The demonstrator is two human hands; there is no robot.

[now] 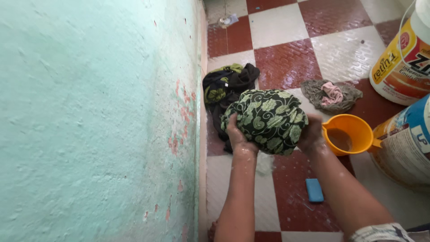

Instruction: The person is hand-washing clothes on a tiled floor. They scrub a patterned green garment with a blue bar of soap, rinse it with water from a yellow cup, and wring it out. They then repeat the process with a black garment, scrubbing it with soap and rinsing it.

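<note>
**A:** What is going on at the centre of the frame?

**B:** Both hands are closed on a bundled green cloth with a pale leaf pattern point(268, 120). The left hand point(236, 134) cups it from the lower left, fingers curled into the folds, and the right hand point(311, 133) presses in from the right edge. The cloth is held off the floor, just above the red and white checked tiles point(286, 62).

**A:** So which step would you call this?

**B:** I judge it to be squeezing or wringing a wet piece of laundry. The forearms look wet and soapy, and there is a damp patch on the tile under the bundle.

**A:** What lies around it?

**B:** Behind the bundle, against the foot of the turquoise wall point(98, 121), sits a dark heap of clothes point(226, 85). Right of centre an orange jug point(347, 133) holds cloudy water, just beside the right hand. Above it lies a grey rag with a pink scrap on it point(330, 95). Two large plastic buckets stand at the right edge, one white and orange point(401, 67), one blue and white point(403, 148). A blue bar of soap point(314, 190) lies on the floor between the arms.

**A:** What would the next move call for?

**B:** In my judgement, a firm opposite twist of both hands, keeping the bundle over the wet tile and clear of the jug.
</note>
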